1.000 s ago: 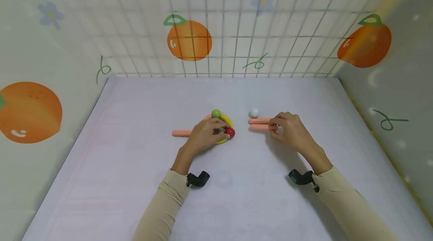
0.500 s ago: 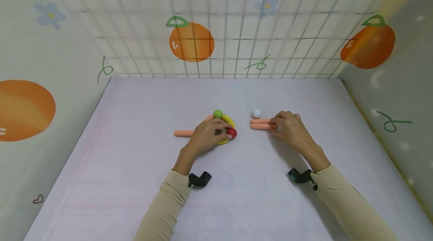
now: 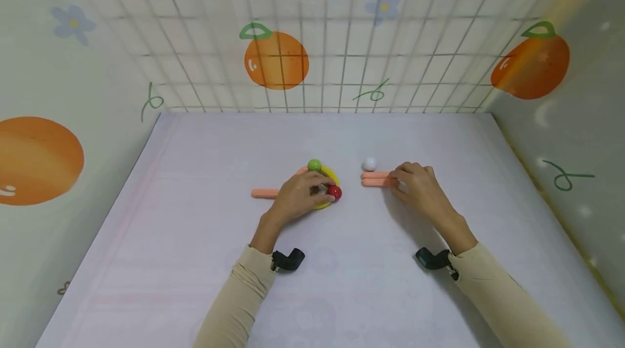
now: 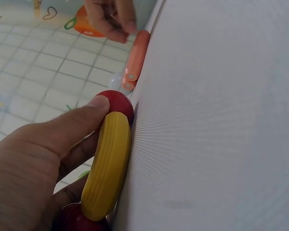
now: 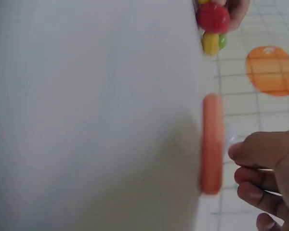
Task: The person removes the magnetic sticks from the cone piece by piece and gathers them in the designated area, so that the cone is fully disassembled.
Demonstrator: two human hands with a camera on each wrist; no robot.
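Note:
My left hand (image 3: 297, 193) lies over a ring of curved rods and balls, thumb and fingers pinching the red ball (image 3: 335, 193) at its right side. In the left wrist view a yellow curved rod (image 4: 107, 166) runs from that ball to a second red ball (image 4: 77, 219). A green ball (image 3: 314, 164) tops the ring; a straight orange rod (image 3: 265, 193) sticks out leftward. My right hand (image 3: 421, 188), fingers loosely bent, is at the right end of two orange rods (image 3: 375, 178) lying side by side. The right wrist view shows its thumb just beside a rod (image 5: 212, 144).
A white ball (image 3: 370, 164) sits just behind the two orange rods. The white tabletop (image 3: 312, 293) ends at a back wall (image 3: 332, 65) of grid-patterned cloth with printed oranges. Similar side walls close in left and right. Black cameras (image 3: 288, 259) are strapped to the wrists.
The two orange rods on the right, apart a second ago, now lie against each other. My right fingers have eased slightly off them. The left hand keeps its place on the ring.

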